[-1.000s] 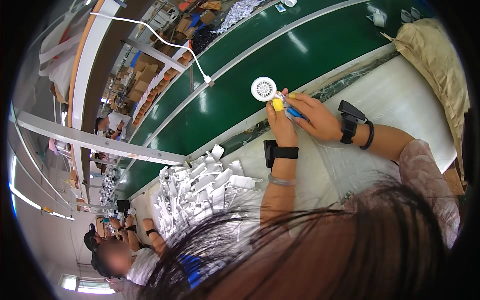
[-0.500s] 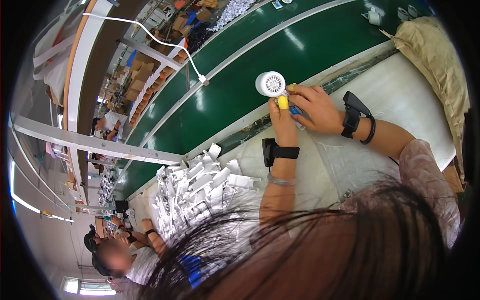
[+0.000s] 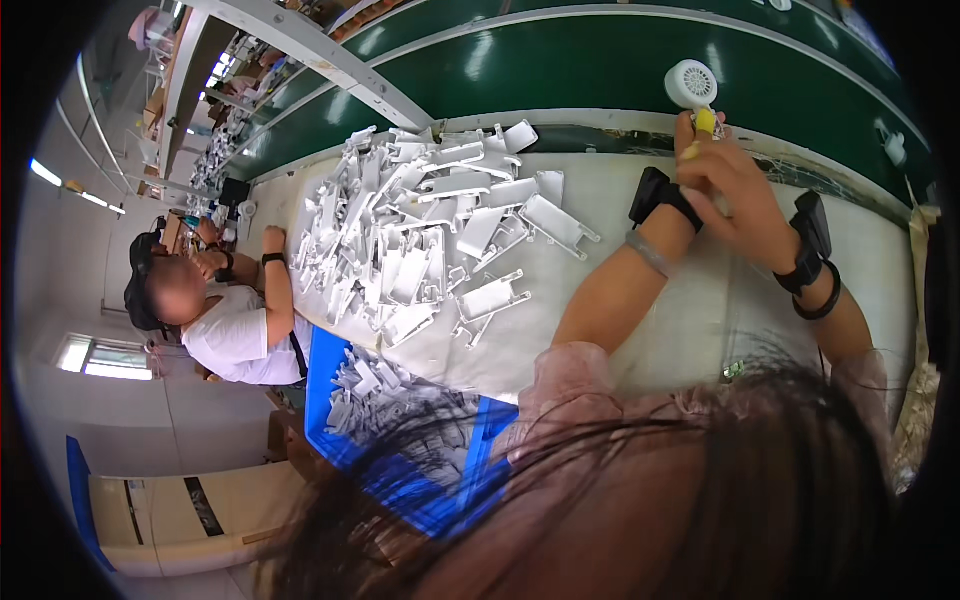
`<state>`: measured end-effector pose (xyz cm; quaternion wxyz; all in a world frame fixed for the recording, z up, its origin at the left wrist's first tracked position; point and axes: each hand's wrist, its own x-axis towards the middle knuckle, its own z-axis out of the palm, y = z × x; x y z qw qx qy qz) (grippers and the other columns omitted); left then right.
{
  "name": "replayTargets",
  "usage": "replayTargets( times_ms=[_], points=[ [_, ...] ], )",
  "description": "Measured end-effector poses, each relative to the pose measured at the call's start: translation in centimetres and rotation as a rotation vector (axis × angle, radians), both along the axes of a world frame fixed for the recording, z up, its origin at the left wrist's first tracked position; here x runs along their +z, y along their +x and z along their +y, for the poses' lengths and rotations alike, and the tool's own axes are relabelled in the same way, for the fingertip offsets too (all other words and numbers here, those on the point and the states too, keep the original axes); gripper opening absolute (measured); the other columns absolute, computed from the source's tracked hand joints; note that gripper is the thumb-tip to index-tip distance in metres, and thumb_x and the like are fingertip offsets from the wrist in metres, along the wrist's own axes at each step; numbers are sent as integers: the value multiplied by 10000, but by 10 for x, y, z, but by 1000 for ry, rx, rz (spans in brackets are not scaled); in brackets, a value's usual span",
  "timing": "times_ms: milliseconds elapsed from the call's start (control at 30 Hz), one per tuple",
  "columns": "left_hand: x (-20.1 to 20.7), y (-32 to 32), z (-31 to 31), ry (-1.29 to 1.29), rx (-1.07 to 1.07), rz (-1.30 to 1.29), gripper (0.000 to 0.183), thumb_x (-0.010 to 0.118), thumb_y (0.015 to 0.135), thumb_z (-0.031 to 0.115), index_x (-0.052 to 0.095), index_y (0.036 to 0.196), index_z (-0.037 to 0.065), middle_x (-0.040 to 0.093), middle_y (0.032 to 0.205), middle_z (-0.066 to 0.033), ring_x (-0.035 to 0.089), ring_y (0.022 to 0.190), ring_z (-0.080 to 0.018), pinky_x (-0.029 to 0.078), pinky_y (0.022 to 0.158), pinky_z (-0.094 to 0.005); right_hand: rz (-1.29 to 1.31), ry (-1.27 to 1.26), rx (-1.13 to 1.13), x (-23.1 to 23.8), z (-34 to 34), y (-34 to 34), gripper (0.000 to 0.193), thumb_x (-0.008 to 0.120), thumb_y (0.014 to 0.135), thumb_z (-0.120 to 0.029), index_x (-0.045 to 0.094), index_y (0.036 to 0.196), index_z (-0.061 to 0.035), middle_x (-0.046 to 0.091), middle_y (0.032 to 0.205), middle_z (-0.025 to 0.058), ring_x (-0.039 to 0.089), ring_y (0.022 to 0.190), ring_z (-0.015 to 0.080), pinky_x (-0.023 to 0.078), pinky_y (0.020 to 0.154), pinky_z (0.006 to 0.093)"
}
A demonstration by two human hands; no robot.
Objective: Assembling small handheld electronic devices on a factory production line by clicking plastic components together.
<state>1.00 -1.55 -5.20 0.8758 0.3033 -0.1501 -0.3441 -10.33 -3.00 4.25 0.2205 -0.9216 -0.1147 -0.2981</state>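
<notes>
Showing round slotted grille (image 3: 697,82): white device (image 3: 690,86) clamped in left hand (image 3: 686,132), right hand (image 3: 742,196) unclear.

1 co-worker (image 3: 225,318) in white shirt (image 3: 240,345), left; window (image 3: 120,362) beyond; green conveyor (image 3: 570,75) across top.

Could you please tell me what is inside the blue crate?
Inside the blue crate is a heap of pale parts. Strands of dark hair cover some of its nearer side, and whatever lies beneath the top layer is hidden.
</notes>
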Motion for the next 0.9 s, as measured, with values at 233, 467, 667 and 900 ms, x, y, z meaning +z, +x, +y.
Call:
replayTargets(
  times_ms=[233,467,667,900],
  points=[
    [-35,13,-10,-526,-394,472,353,492,973,328,462,1247,107,572,1152,-106,592,967,-237,530,801,-387,20,-534,578,8,74,91,280,579,775,-104,585,1053,-139,563,1060,54,543,1005,245,411,827,346],
    [4,-7,-15,180,42,-109,338,443,977,219,365,1288,110,579,1142,-111,598,974,-228,541,755,-381,-58,-845,767,-24,101,129,154,575,755,-151,586,909,-140,556,1113,47,526,1079,220,428,806,328],
    [-18,-2,-34,6,-38,-1,304,425,980,170,369,1270,96,555,1183,-112,579,1031,-232,539,789,-369,-178,-566,647,-25,79,124,163,613,720,-138,549,866,-105,591,1011,69,556,1015,238,429,809,340],
    [-50,20,-29,83,163,-686,249,486,974,247,441,1152,78,534,1101,-57,528,996,-173,464,823,-313,-112,103,208,42,19,46,177,633,836,-119,538,971,-55,592,776,93,607,714,191,454,631,300]
  ],
)
